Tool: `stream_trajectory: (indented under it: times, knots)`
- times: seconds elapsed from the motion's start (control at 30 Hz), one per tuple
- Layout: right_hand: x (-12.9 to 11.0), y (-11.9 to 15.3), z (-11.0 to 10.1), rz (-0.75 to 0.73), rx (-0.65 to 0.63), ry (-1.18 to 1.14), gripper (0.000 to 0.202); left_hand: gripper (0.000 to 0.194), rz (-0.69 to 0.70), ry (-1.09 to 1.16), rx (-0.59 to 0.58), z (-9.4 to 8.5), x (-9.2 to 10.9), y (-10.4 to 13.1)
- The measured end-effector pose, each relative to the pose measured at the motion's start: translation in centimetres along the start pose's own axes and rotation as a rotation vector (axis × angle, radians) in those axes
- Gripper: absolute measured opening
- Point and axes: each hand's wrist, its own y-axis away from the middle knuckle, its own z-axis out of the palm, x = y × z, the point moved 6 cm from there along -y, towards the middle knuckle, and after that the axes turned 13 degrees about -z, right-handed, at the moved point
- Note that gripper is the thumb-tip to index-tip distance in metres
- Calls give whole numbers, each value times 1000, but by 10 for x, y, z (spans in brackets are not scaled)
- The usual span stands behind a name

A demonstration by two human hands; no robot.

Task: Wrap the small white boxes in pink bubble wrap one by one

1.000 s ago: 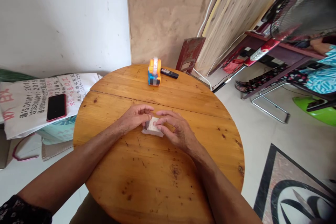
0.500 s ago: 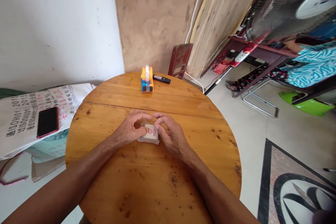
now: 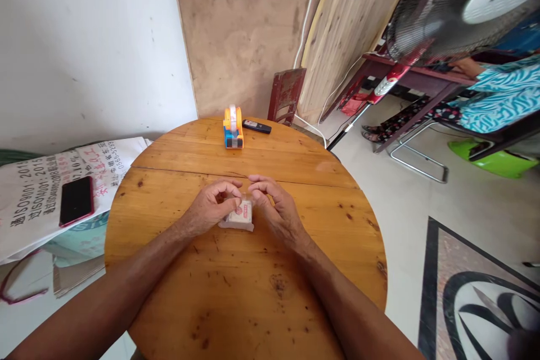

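A small white packet [image 3: 241,214] with red print, in a clear plastic wrapper, lies on the round wooden table [image 3: 248,287]. My left hand [image 3: 216,202] is at its left back edge, thumb and index finger closed on the clear wrapper. My right hand [image 3: 276,208] hovers just right of the packet, its fingers curved and apart with nothing plainly in them. Some see-through film shows faintly between the hands. The far end of the packet is partly hidden by my left fingers.
Toward the table's back stand an orange and blue tape dispenser [image 3: 233,129] and a black remote [image 3: 257,126]. A phone [image 3: 76,201] lies on white printed sacks [image 3: 29,191] at left. A fan [image 3: 442,11] and a seated person [image 3: 502,93] are at right.
My right hand has drawn slightly away from the packet and its fingers have spread. My left thumb has shifted up from the packet's face toward its back edge.
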Motion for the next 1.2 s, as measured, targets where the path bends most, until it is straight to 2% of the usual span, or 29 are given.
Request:
stream_trajectory:
  times: [0.1,0.27,0.4,0.47,0.53,0.63,0.73,0.9,1.2]
  knots:
    - [2,0,0,1,10,-30,12,20,-35,38,23,-2,1,1]
    - [-5,0,8,-12,11,-77,19,15,-17,21,26,-3,10,6]
    - [-9,1,10,-8,34,-48,3,14,8,-63,20,-4,12,9]
    - [-10,2,10,-20,42,-24,6,16,-15,-86,-9,-3,8,8]
    - [-11,2,8,-48,58,-14,8,26,-72,-106,-34,-4,1,8]
    - [-14,3,8,-88,80,-15,7,57,-129,-128,-53,-6,-9,7]
    - [-15,3,9,-87,57,3,9,67,-136,-134,-116,-6,-15,7]
    - [-15,3,11,-98,56,21,12,65,-111,-98,-260,1,-16,9]
    - [-16,4,13,-145,65,22,12,52,-103,-2,-306,4,-14,10]
